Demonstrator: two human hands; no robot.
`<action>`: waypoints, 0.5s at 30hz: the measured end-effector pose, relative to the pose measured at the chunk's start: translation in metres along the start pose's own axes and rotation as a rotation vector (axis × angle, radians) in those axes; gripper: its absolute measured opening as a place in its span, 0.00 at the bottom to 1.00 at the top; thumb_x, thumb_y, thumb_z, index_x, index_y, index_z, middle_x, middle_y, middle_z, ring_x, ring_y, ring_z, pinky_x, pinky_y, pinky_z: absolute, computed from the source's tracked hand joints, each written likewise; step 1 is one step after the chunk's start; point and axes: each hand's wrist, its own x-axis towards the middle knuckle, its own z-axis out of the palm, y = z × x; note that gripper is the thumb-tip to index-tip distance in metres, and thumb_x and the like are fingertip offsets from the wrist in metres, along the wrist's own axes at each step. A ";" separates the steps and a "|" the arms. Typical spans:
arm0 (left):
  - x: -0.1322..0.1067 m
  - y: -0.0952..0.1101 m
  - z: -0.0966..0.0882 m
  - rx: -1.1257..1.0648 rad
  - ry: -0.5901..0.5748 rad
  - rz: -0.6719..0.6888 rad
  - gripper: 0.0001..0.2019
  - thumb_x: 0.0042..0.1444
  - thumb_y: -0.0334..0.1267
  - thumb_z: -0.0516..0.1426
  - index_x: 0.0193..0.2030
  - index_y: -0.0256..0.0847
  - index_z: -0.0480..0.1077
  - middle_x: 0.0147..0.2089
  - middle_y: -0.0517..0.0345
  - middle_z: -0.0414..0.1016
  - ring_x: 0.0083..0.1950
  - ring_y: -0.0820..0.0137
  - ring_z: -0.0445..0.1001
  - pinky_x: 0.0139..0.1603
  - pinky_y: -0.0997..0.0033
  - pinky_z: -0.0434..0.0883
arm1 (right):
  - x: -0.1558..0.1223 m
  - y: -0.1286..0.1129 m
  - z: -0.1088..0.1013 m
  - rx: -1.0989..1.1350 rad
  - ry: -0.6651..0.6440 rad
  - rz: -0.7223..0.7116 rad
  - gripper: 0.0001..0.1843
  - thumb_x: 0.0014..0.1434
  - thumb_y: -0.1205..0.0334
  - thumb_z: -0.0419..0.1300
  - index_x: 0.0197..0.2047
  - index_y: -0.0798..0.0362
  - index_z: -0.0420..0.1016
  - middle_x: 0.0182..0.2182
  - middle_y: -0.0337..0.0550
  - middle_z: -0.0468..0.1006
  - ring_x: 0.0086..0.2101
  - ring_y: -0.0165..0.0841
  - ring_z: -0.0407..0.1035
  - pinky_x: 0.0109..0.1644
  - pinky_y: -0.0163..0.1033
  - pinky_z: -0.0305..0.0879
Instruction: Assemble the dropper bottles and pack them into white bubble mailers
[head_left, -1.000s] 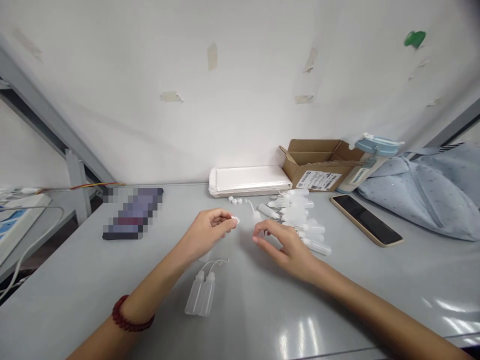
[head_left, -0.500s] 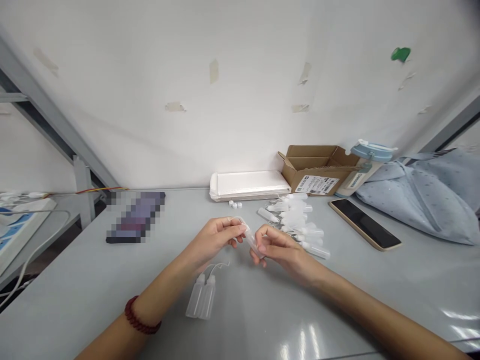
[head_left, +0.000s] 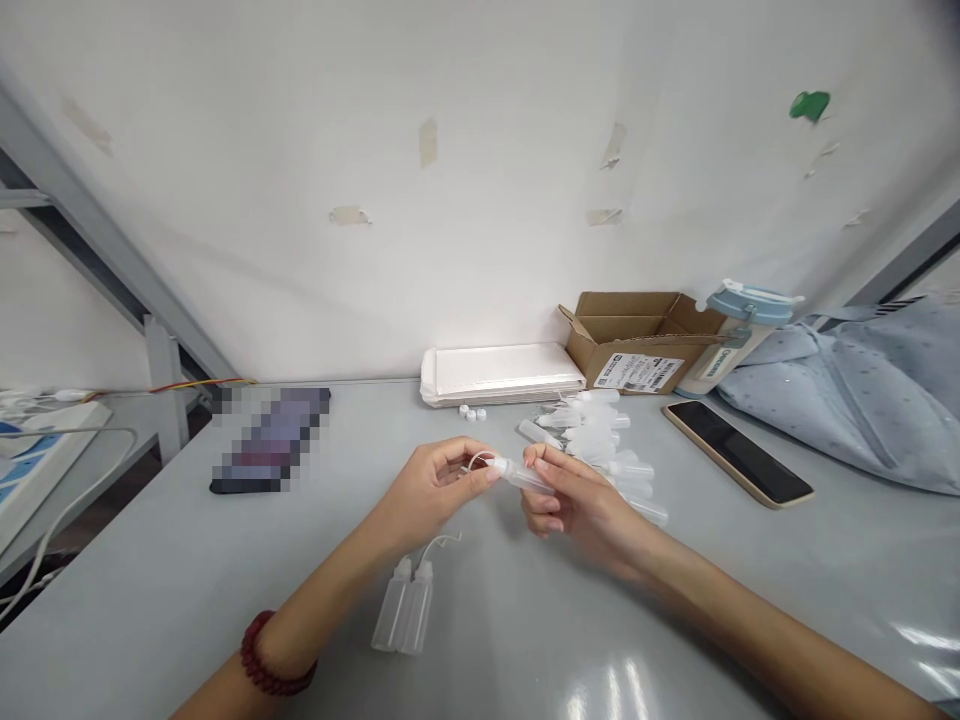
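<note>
Between my two hands is a small translucent plastic squeeze bottle (head_left: 525,477), lying nearly level. My left hand (head_left: 442,485) is closed with thumb and fingertips on its white neck, where a thin tethered strap loops up. The fingers of my right hand (head_left: 574,500) wrap round the bottle's body near its base. Two like bottles (head_left: 403,610) lie side by side on the table, close to my left forearm. A pile of several more bottles (head_left: 592,440) sits just beyond my right hand, which partly hides it.
Several small white caps (head_left: 471,413) lie before a stack of flat white boxes (head_left: 502,370). An open cardboard box (head_left: 637,345), a blue-lidded cup (head_left: 735,340), a phone (head_left: 739,455) and a blue bag (head_left: 847,400) are at right. A dark, pixelated object (head_left: 274,440) lies at left.
The bottle in my hands has turned from steeply slanted to nearly level. My right hand has shifted slightly right along with its base, while my left hand stays at the neck.
</note>
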 end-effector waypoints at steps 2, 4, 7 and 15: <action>-0.001 0.002 -0.001 0.003 -0.006 0.033 0.10 0.55 0.43 0.56 0.40 0.42 0.72 0.36 0.57 0.72 0.39 0.69 0.68 0.40 0.72 0.65 | 0.000 -0.001 0.000 -0.002 0.002 -0.001 0.09 0.63 0.53 0.50 0.36 0.49 0.58 0.21 0.30 0.52 0.21 0.24 0.50 0.31 0.34 0.48; -0.003 0.005 0.000 0.018 -0.013 0.049 0.11 0.55 0.41 0.55 0.43 0.42 0.72 0.39 0.57 0.73 0.42 0.68 0.69 0.44 0.70 0.66 | -0.001 -0.001 0.001 -0.014 0.015 -0.004 0.09 0.63 0.53 0.50 0.37 0.49 0.58 0.21 0.30 0.53 0.21 0.23 0.50 0.30 0.34 0.48; -0.003 0.008 0.002 0.022 -0.017 -0.010 0.14 0.56 0.44 0.54 0.47 0.42 0.69 0.38 0.57 0.73 0.41 0.68 0.71 0.42 0.70 0.67 | -0.001 -0.002 0.002 -0.037 0.038 -0.011 0.10 0.64 0.52 0.49 0.37 0.49 0.58 0.22 0.30 0.54 0.21 0.23 0.50 0.31 0.35 0.49; -0.004 0.004 0.010 0.066 0.043 -0.028 0.13 0.58 0.46 0.52 0.37 0.39 0.70 0.29 0.60 0.69 0.31 0.72 0.68 0.33 0.73 0.67 | 0.000 -0.003 0.002 -0.071 0.053 -0.026 0.10 0.64 0.54 0.48 0.35 0.50 0.58 0.20 0.30 0.52 0.20 0.24 0.49 0.30 0.34 0.48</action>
